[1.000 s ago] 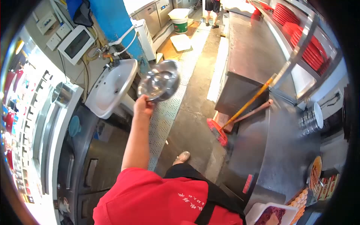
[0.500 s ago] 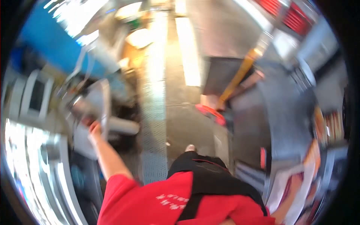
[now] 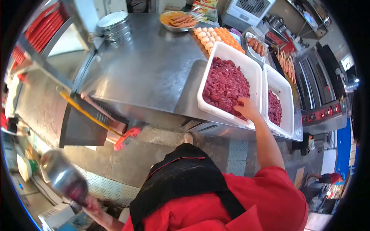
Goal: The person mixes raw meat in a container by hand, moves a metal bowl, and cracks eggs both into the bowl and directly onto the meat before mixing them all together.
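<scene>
My right hand (image 3: pixel 247 109) reaches into a white plastic tub (image 3: pixel 254 73), its fingers spread apart and touching the dark red strips of raw meat (image 3: pixel 226 82) near the front rim. Low on the left, my left hand (image 3: pixel 91 206) grips a shiny metal bowl (image 3: pixel 63 175), tilted sideways and smeared by motion. Some dark red shows on the bowl near my fingers. A second white tub (image 3: pixel 284 96) with less meat (image 3: pixel 274 109) stands right beside the first.
The steel counter (image 3: pixel 142 73) bears a basin of skewers (image 3: pixel 179 20), egg trays (image 3: pixel 210 37) and stacked metal tins (image 3: pixel 115 27). An oven (image 3: pixel 322 88) stands at the right. Below the counter, a yellow-handled broom (image 3: pixel 90 115) leans. Another person (image 3: pixel 329 178) is far right.
My view has swung right, bringing the counter and tubs to the front. My left hand has come away from the equipment at left with the metal bowl. My right hand stays at the meat.
</scene>
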`<state>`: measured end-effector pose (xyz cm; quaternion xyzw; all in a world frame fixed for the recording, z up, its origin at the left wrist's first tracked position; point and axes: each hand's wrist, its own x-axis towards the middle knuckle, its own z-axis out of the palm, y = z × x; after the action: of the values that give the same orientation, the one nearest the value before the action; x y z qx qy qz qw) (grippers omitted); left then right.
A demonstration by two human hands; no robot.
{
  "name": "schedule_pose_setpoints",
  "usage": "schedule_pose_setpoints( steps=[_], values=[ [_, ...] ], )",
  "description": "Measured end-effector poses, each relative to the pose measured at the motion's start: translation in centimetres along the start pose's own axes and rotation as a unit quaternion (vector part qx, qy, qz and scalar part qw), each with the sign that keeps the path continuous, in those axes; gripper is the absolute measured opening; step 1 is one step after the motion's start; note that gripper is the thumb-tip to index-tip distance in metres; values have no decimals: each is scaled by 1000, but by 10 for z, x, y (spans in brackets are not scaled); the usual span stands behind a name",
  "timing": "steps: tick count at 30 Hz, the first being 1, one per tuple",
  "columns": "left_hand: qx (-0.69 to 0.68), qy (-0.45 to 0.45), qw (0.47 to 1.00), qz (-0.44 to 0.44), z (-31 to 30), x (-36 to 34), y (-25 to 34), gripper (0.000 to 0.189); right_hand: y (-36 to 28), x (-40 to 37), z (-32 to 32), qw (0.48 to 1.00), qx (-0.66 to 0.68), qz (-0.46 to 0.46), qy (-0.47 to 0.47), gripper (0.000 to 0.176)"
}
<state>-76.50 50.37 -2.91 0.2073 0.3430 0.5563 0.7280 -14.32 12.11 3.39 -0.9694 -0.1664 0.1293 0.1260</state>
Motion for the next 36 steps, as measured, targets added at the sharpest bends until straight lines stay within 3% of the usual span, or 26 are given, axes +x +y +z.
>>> schedule_pose_setpoints(
  steps=[1,2,3,5,7,11,13,15,16,17,18,19,20,21,23,24,26,27,28,29,31,32,33,34,35,36],
  values=[
    [163,109,981,12,62,1,-29,10,7,6,0,999,11,15,44,52],
    [221,116,968,-3,119,12,-63,12,12,16,-1,997,67,33,-5,69],
    [280,122,952,-17,166,26,-95,14,14,19,2,996,78,45,-10,69],
    [318,-14,948,-20,209,56,-154,17,8,22,7,998,9,-32,53,73],
    [329,-68,942,-10,255,77,-213,21,-4,26,-5,996,-4,-92,9,79],
    [426,-84,900,-44,315,97,-276,28,2,62,6,913,-48,-402,-42,82],
    [449,-90,887,-57,324,105,-293,30,7,97,0,882,-88,-464,-9,64],
    [490,-84,864,-72,329,107,-301,27,21,147,4,887,-176,-415,96,51],
    [568,-126,803,-132,324,121,-290,30,20,166,-9,942,-130,-308,25,52],
    [575,-124,798,-131,329,118,-290,30,20,181,-26,976,-85,-194,-46,53],
    [696,-170,696,42,339,115,-289,35,29,191,-31,983,-43,-160,-74,53],
    [776,-213,554,213,354,113,-291,40,40,196,-35,988,-2,-121,-99,52],
    [755,-200,590,203,396,87,-300,44,48,185,-38,989,26,-118,-86,65],
    [734,-184,626,191,445,45,-314,47,55,171,-35,990,25,-111,-88,65],
    [581,-392,702,124,504,-32,-345,46,67,140,-23,987,160,-30,4,79],
    [406,-482,776,-32,502,-47,-371,44,79,125,-15,962,269,21,-47,82],
    [591,-582,556,64,507,-96,-404,55,72,87,-13,901,407,126,-78,85],
    [648,-562,514,14,489,-97,-428,73,63,70,-17,881,436,175,-61,85],
    [602,-564,563,-45,464,-88,-455,77,76,67,11,835,525,155,-54,88],
    [597,-569,565,-44,459,-87,-468,77,62,58,-1,810,540,223,-55,80],
    [474,-460,671,-337,467,-91,-483,77,49,70,18,773,523,360,-7,70],
    [450,-419,691,-379,475,-97,-488,71,44,75,21,772,524,360,-2,70],
    [448,-426,690,-376,482,-95,-497,71,38,84,19,718,584,379,-30,64],
    [416,-408,656,-479,490,-92,-506,65,34,90,16,659,639,391,-58,60],
    [379,-384,614,-576,495,-91,-511,58,31,91,15,662,640,386,-52,60],
    [364,-389,586,-610,507,-97,-503,52,29,90,11,596,724,333,-103,55]
  ],
)
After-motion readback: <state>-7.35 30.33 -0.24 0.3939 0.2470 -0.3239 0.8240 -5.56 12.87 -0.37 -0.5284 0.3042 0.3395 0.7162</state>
